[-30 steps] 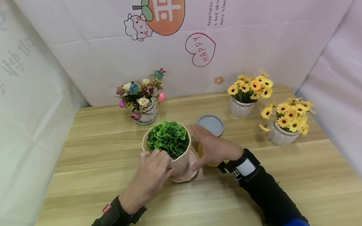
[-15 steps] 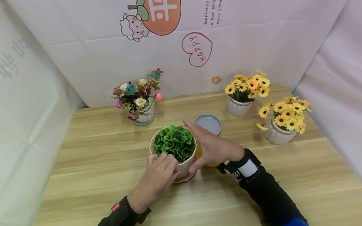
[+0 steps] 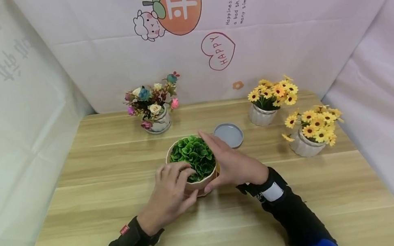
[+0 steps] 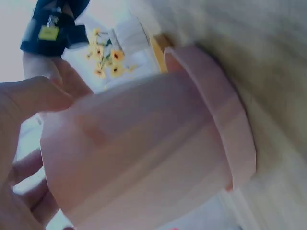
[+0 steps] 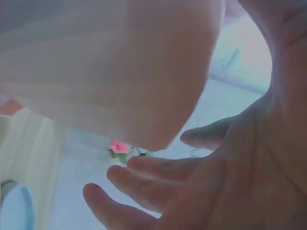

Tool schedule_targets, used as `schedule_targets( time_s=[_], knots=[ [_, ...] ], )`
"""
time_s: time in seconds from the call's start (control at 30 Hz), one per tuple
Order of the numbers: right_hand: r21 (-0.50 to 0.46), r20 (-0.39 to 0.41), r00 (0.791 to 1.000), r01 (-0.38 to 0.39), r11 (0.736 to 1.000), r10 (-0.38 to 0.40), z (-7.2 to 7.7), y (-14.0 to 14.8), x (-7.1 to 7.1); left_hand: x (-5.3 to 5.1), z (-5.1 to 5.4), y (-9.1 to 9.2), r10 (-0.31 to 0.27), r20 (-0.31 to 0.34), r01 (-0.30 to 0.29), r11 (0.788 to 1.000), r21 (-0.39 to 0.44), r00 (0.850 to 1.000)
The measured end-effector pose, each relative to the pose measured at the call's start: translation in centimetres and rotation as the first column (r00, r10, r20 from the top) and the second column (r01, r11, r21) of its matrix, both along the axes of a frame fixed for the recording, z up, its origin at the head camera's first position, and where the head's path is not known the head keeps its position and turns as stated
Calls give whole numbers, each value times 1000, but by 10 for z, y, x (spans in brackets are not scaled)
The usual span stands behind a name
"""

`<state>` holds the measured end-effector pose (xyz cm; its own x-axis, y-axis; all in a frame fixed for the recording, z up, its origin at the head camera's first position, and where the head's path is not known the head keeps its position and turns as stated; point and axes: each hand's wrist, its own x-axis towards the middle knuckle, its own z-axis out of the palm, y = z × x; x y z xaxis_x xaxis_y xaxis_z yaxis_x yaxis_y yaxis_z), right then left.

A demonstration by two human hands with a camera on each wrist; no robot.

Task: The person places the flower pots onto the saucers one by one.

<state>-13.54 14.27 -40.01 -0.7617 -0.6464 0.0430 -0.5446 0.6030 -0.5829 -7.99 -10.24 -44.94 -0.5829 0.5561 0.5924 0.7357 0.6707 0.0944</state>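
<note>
Head view: your pink pot point(image 3: 196, 186), holding a green plant point(image 3: 193, 152), stands upright on the bench point(image 3: 106, 167), roughly midway between its left and right edges and between your two hands. Your left hand point(image 3: 167, 190) has its fingers loosely bent over the rim and its thumb spread away; that grip looks released. Your right hand point(image 3: 236, 162) spreads along the pot's right side, its grip released too. A grey-blue dish point(image 3: 229, 135) lies beyond it, toward the far edge.

Left wrist view: the pot's base sits inside a pink saucer point(image 4: 228, 115), with a yellow item point(image 4: 159, 49) just beside it.

Right wrist view: your extended fingers point(image 5: 144, 184) stand apart from the pot's wall.
</note>
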Motion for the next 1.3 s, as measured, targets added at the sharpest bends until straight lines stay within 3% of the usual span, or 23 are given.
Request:
schedule_targets(
  time_s=[0.13,0.27,0.37,0.57,0.67,0.8,0.97,1.3],
  knots=[
    [91,-113,991,78,993,-67,1,-7,12,0,4,-3,138,82,-141,989,37,987],
    [158,-195,978,108,982,-76,-2,-17,21,0,5,-2,258,203,-264,964,4,945],
    [191,-259,962,134,972,-81,-6,-22,25,0,7,0,295,253,-297,954,-32,921],
    [187,-353,928,196,963,-120,-15,-29,26,1,9,3,314,329,-309,949,-70,890],
    [186,-378,916,215,959,-133,-17,-31,27,1,8,4,310,335,-306,950,-66,890],
    [199,-407,903,238,951,-141,-18,-32,27,-1,6,4,299,302,-296,953,-57,905],
    [213,-404,903,249,945,-147,-19,-34,24,-4,3,3,294,273,-292,955,-49,916],
    [196,-398,899,277,941,-182,-20,-36,17,-12,5,1,301,281,-294,953,-70,911]
  ],
)
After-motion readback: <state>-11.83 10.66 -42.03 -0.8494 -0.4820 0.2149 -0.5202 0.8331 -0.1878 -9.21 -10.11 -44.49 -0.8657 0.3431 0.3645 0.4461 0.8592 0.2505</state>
